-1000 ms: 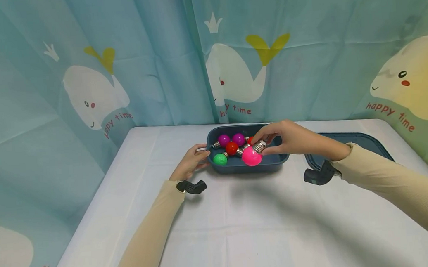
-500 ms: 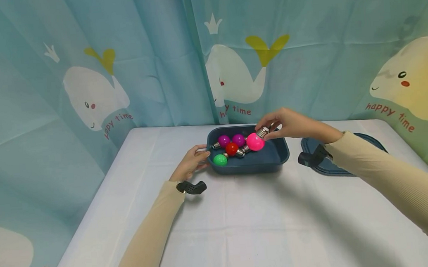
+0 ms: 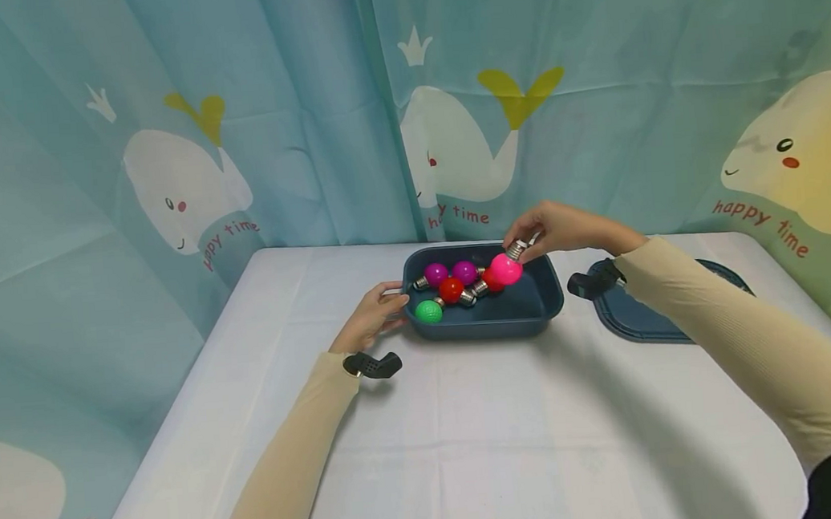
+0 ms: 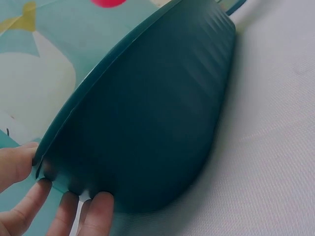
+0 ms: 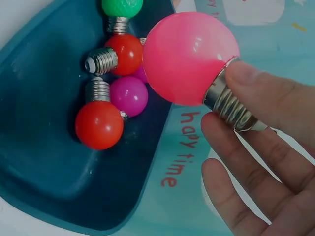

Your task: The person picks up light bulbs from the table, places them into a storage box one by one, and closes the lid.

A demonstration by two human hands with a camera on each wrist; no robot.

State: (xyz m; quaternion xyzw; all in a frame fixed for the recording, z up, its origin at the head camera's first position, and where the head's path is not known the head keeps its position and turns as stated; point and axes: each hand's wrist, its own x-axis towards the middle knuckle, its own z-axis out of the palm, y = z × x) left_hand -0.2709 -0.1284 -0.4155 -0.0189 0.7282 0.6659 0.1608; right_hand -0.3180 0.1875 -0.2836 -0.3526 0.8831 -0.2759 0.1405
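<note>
My right hand (image 3: pixel 554 230) holds a pink light bulb (image 3: pixel 506 269) by its metal screw base, above the right half of a dark blue plastic bin (image 3: pixel 493 329). In the right wrist view, thumb and fingers pinch the threaded base, round bulb end (image 5: pixel 189 59) outward. Inside the bin's left half lie two purple bulbs (image 3: pixel 436 273), two red bulbs (image 3: pixel 451 290) and a green textured bulb (image 3: pixel 429 312). At the bin's left end my left hand (image 3: pixel 370 317) grips the rim, with several fingertips (image 4: pixel 101 201) against the outer wall in the left wrist view.
A dark blue lid (image 3: pixel 633 317) lies flat on the white table (image 3: pixel 429 451) to the right of the bin, partly beneath the right forearm. A curtain printed with whales (image 3: pixel 334 136) hangs right behind the table's back edge.
The right hand has moved back and to the right with the pink bulb, from the bin's front middle toward its rear. The left hand and the bin have stayed in place.
</note>
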